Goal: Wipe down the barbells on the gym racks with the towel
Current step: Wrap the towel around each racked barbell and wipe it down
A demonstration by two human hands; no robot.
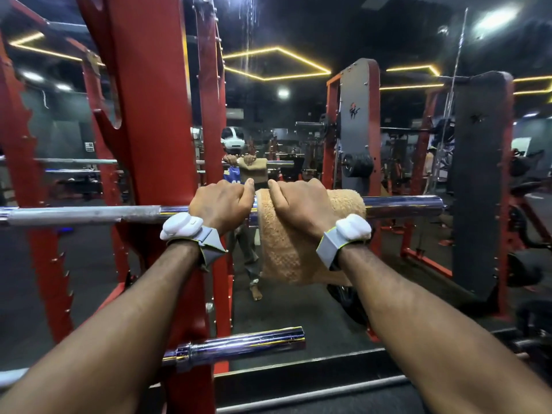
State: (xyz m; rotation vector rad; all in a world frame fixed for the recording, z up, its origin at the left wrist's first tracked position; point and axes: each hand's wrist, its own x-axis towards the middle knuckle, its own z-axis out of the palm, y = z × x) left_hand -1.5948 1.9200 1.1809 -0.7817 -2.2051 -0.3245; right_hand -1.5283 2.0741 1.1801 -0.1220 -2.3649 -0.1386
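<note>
A barbell [89, 213] runs level across the view, its dull grey shaft coming in from the left edge and passing in front of a thick red rack post [155, 115]. Lower down, a second shiny bar [239, 343] sticks out to the right of the same post. Just right of the post, the left hand [221, 204] grips the bare barbell from above, fingers curled over it. Touching it on the right, an orange towel [283, 243] hangs draped over the barbell, and the right hand [301, 207] curls over the towel, clamping it round the metal. Both wrists carry white bands [182, 227]. Beyond the towel the polished end of the barbell pokes out toward a black post [478, 174]. A mirror [268, 130] behind reflects the hands and towel.
</note>
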